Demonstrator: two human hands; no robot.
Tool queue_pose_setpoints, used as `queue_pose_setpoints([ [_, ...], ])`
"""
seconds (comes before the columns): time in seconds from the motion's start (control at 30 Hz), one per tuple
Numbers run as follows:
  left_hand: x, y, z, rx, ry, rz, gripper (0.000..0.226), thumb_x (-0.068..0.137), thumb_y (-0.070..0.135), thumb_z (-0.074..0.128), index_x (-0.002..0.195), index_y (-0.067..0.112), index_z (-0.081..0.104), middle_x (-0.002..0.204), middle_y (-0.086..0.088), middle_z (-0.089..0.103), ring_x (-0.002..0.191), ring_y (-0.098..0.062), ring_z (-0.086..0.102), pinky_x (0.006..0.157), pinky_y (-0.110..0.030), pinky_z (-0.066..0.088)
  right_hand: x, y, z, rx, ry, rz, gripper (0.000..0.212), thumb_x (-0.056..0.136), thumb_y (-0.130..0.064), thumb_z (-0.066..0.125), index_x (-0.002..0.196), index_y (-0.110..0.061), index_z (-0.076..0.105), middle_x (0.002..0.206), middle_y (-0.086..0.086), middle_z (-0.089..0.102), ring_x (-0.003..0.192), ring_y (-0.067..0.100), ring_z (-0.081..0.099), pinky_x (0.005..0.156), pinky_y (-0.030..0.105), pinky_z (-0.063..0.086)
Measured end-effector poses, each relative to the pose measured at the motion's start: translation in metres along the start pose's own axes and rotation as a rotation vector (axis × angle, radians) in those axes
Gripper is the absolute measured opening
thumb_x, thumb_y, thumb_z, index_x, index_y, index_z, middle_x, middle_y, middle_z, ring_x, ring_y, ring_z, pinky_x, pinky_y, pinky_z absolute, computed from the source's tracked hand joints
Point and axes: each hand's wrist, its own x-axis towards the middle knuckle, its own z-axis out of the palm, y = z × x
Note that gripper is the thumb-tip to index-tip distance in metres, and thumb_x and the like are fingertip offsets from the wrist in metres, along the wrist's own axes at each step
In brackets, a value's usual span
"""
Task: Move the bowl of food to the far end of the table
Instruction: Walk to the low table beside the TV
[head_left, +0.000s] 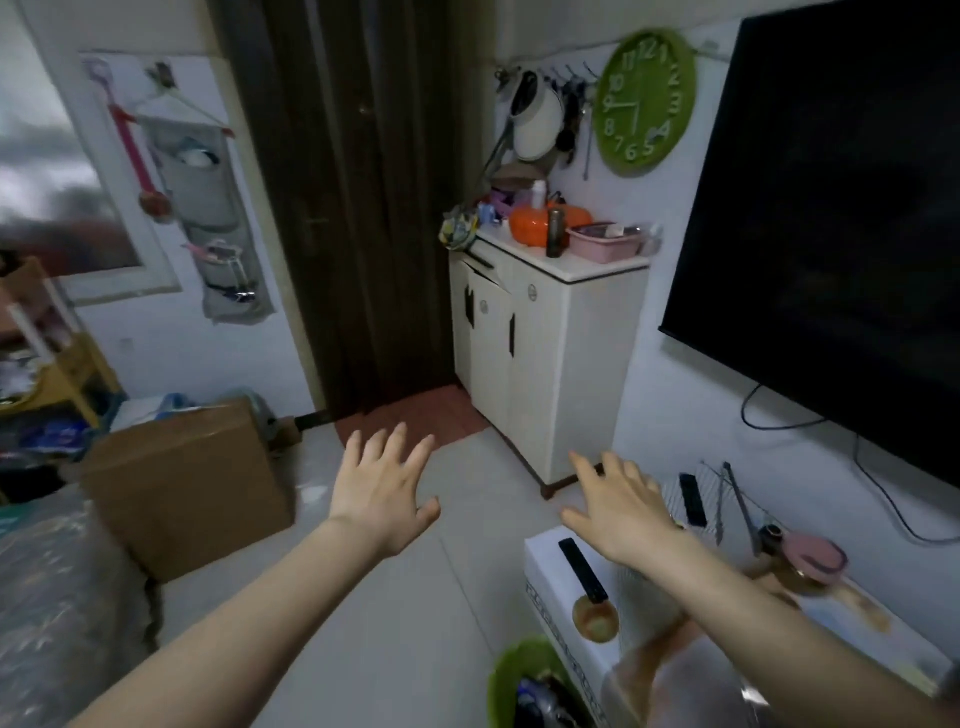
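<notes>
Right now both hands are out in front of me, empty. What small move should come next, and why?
Probably bring the right hand down and back toward the low white table. Both hands are open, and the left hand hovers over bare floor. A pink bowl-like dish sits at the table's right side, though I cannot tell whether it holds the food, so look down first.

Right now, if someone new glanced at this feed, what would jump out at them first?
Two bare hands, left hand and right hand, spread open and empty in mid-frame above the pale floor. Next, the big black screen filling the right wall, with a bright green clock to its left above a white cabinet. No bowl of food shows clearly; the low white table at lower right holds a dark remote.
</notes>
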Motion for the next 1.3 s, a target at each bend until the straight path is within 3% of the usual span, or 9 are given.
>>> queue_pose_setpoints([
  [0.23,0.102,0.000,0.029,-0.107,-0.016,0.204,0.069,0.092,0.055,0.034,0.148,0.026,0.006,0.160,-0.012,0.011,0.144,-0.031,0.013,0.119,-0.050,0.005,0.081,-0.013,0.013,0.059,0.004,0.158,0.063,0.093,-0.047,0.046,0.146,-0.022,0.024,0.146,0.017,0.034,0.134,0.035,0.033,0.109,0.050,0.029],
  [0.43,0.206,-0.034,0.065,-0.076,-0.044,0.284,0.071,0.093,0.055,0.033,0.148,0.025,0.001,0.160,-0.011,0.007,0.145,-0.030,0.010,0.119,-0.049,0.002,0.184,-0.014,0.035,0.067,0.055,0.238,0.065,0.089,-0.048,0.053,0.144,-0.022,0.029,0.136,0.012,0.046,0.125,0.031,0.044,0.105,0.047,0.039],
  [0.67,0.347,-0.059,0.092,-0.034,-0.105,0.359,0.071,0.093,0.053,0.035,0.148,0.025,-0.001,0.160,-0.009,0.006,0.146,-0.028,0.008,0.120,-0.049,-0.002,0.321,0.001,0.041,0.146,-0.013,0.353,0.073,0.092,-0.051,0.047,0.151,-0.023,0.017,0.153,0.015,0.030,0.139,0.033,0.031,0.114,0.048,0.029],
  [0.83,0.440,-0.039,0.115,-0.029,-0.155,0.464,0.073,0.092,0.057,0.034,0.148,0.027,-0.003,0.159,-0.008,0.012,0.145,-0.030,0.010,0.120,-0.049,0.002,0.374,0.015,0.044,0.180,-0.017,0.469,0.074,0.091,-0.054,0.047,0.152,-0.026,0.015,0.155,0.012,0.027,0.141,0.031,0.027,0.115,0.047,0.027],
  [0.97,0.513,0.012,0.132,-0.061,-0.142,0.670,0.075,0.091,0.054,0.042,0.148,0.028,0.002,0.161,-0.009,0.007,0.146,-0.027,0.011,0.119,-0.049,0.004,0.393,0.041,0.049,0.189,-0.038,0.653,0.072,0.093,-0.050,0.045,0.152,-0.025,0.012,0.155,0.011,0.022,0.140,0.031,0.024,0.115,0.050,0.023],
  [1.07,0.555,0.061,0.133,-0.118,-0.003,0.960,0.078,0.077,0.043,0.072,0.141,0.018,0.037,0.148,-0.022,0.039,0.132,-0.038,0.043,0.113,-0.061,0.027,0.404,0.061,0.052,0.204,-0.048,0.816,0.072,0.095,-0.048,0.045,0.152,-0.022,0.011,0.157,0.014,0.019,0.142,0.033,0.021,0.116,0.052,0.021],
  [1.1,0.569,0.076,0.133,-0.119,0.048,1.030,0.077,0.074,0.044,0.074,0.139,0.018,0.041,0.146,-0.021,0.043,0.130,-0.037,0.046,0.111,-0.060,0.031,0.408,0.066,0.054,0.210,-0.043,0.876,0.071,0.095,-0.048,0.044,0.152,-0.022,0.011,0.158,0.013,0.018,0.143,0.033,0.020,0.116,0.052,0.020],
  [1.2,0.612,0.108,0.136,-0.017,0.007,1.229,0.074,0.087,0.051,0.051,0.147,0.025,0.016,0.158,-0.013,0.019,0.142,-0.031,0.022,0.118,-0.051,0.010,0.417,0.074,0.062,0.251,-0.015,1.080,0.072,0.094,-0.049,0.044,0.152,-0.022,0.012,0.158,0.014,0.019,0.143,0.034,0.022,0.116,0.053,0.021],
  [1.3,0.651,0.130,0.137,0.055,0.001,1.376,0.074,0.088,0.053,0.046,0.147,0.026,0.009,0.160,-0.011,0.012,0.144,-0.029,0.016,0.119,-0.049,0.005,0.416,0.070,0.073,0.309,0.025,1.290,0.073,0.092,-0.051,0.046,0.151,-0.021,0.015,0.156,0.013,0.023,0.140,0.034,0.028,0.115,0.052,0.026],
])
